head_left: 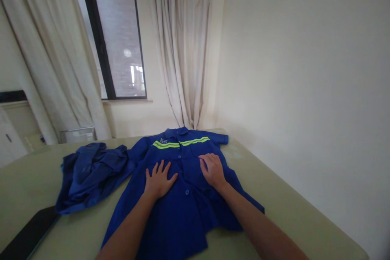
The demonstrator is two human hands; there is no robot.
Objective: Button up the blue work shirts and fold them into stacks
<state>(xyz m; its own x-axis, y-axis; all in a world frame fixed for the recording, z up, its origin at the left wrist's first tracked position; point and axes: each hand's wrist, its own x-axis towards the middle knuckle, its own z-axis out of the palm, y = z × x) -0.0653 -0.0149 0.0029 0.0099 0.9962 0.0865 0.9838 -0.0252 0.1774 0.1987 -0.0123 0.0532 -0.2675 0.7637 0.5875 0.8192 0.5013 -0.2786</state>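
Note:
A blue short-sleeved work shirt lies spread out, its collar at the far end. Yellow-green reflective stripes cross its chest, and buttons run down the front. My left hand presses flat on the left half of the shirt, fingers spread. On the other half rests my right hand, holding nothing that I can see. Its fingers lie close together and slightly bent, with the thumb a little apart. The shirt's lower edge is uneven, and the right front panel is wrinkled near the hem.
Beside the shirt on the left is a crumpled blue garment. A dark flat object lies at the lower left of the pale green surface. A wall borders the right side; curtains and a window are behind.

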